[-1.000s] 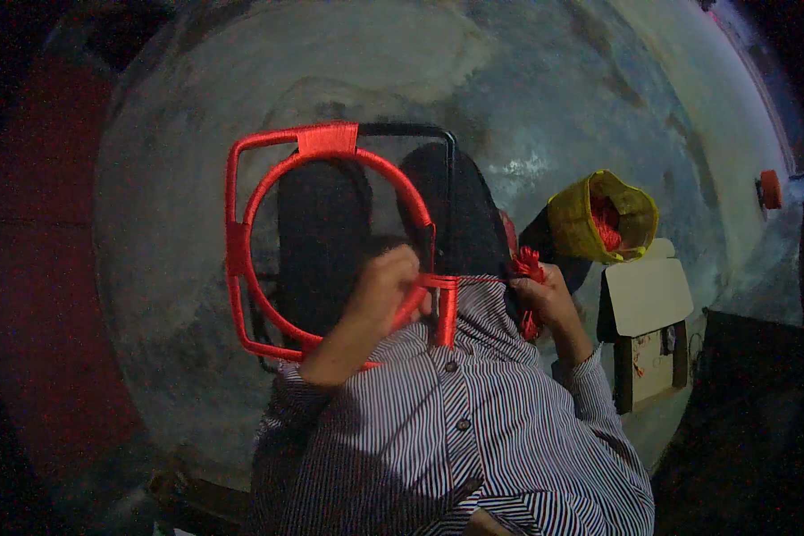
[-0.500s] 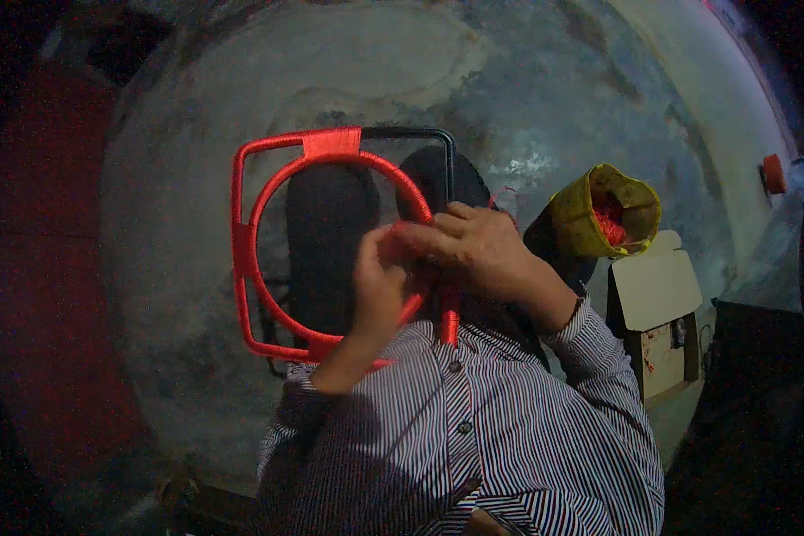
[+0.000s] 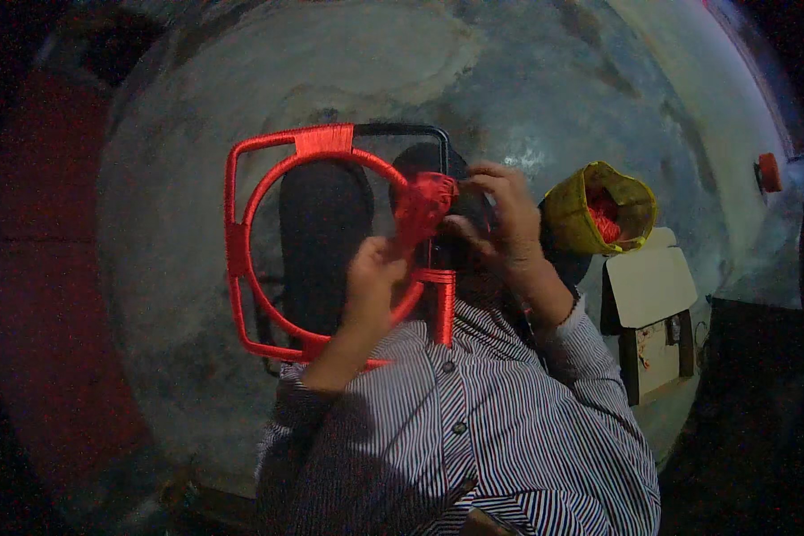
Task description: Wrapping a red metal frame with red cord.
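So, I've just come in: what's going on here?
A person's two hands are busy at a frame with a ring inside it, over the legs. Red cord covers much of the frame, but its upper right corner is black. A red bundle, blurred, is by the ring's right side. The left hand is just below it, grip unclear; the right hand is beside it, fingers apart. More red cord sits in a yellow container to the right.
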Demonstrator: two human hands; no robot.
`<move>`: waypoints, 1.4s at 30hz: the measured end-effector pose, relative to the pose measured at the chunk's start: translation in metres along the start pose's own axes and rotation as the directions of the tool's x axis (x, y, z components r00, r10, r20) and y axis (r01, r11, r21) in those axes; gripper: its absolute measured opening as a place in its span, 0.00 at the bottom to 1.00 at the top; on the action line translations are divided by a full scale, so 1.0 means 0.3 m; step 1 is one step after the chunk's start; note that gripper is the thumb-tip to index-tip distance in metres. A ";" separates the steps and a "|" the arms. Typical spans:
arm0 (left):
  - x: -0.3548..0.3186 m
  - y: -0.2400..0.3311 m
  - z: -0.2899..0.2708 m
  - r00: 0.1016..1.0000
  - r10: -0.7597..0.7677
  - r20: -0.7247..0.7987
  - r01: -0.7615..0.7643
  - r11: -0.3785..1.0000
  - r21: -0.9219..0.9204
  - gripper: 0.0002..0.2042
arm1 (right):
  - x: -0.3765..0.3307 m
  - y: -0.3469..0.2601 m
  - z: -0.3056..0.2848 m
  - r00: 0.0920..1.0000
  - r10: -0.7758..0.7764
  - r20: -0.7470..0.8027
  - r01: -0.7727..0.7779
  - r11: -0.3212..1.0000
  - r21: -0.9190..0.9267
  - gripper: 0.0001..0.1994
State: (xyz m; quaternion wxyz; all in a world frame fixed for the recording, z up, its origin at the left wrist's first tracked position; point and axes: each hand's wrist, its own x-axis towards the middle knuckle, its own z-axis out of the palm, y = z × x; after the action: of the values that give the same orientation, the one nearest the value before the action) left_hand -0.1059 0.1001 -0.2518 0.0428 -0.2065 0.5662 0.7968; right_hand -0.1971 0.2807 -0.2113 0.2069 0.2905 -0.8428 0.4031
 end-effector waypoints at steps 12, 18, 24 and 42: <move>0.003 0.042 0.027 0.945 -0.306 0.114 0.316 0.944 -0.089 0.15 | -0.169 0.023 -0.035 0.871 0.216 0.441 -0.307 0.941 0.145 0.16; 0.009 0.031 -0.001 0.907 -0.269 0.324 0.344 0.918 -0.200 0.13 | -0.238 0.118 -0.248 0.871 0.291 0.396 -0.443 0.116 0.889 0.13; -0.007 0.076 0.039 0.924 -0.222 0.310 0.310 0.912 -0.270 0.15 | -0.389 0.162 -0.561 0.799 0.578 0.164 -0.249 0.070 0.966 0.09; -0.033 0.037 0.011 0.957 -0.121 0.262 0.106 0.992 0.070 0.11 | -0.164 -0.051 -0.090 0.667 0.473 0.576 -0.743 0.479 0.467 0.19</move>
State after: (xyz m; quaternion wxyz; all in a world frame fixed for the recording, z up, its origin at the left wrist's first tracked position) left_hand -0.1012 0.1008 -0.2372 0.1696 -0.1286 0.5642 0.7977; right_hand -0.1472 0.3104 -0.2156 -0.2351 0.0888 -0.7065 0.6615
